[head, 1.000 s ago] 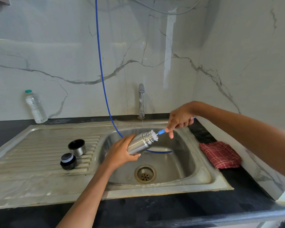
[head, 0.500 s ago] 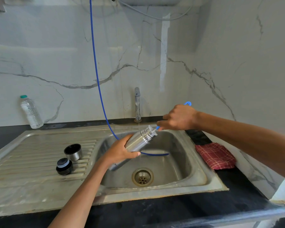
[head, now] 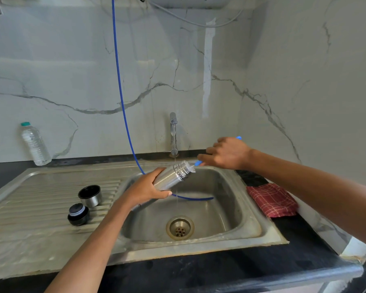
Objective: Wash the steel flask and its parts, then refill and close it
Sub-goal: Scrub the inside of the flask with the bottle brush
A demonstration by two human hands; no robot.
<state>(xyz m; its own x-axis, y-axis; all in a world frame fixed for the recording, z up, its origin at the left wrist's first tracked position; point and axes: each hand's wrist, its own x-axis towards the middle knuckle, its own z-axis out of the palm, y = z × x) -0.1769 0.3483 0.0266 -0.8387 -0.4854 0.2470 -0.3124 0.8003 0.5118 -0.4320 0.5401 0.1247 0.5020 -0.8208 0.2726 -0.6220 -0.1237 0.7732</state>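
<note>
My left hand [head: 145, 190] grips the steel flask [head: 173, 176] by its base and holds it tilted over the sink basin [head: 230, 208], mouth toward the upper right. My right hand [head: 227, 153] holds the blue handle of a bottle brush [head: 196, 163]. Its white bristles show at the flask's mouth. A thin stream of water falls from the tap [head: 173, 132] past the flask's neck. The steel cup lid [head: 90, 195] and the black stopper [head: 78, 214] sit on the ribbed drainboard [head: 40, 199] to the left.
A blue hose [head: 119, 85] hangs down the marble wall and curls into the basin. A clear plastic water bottle [head: 34, 144] stands at the back left on the black counter. A red checked cloth [head: 272, 199] lies right of the sink. The drain [head: 179, 228] is open.
The brush went deeper into the flask half a second ago, and now its bristles show at the mouth again. My right hand has risen slightly; the flask stays tilted in my left hand.
</note>
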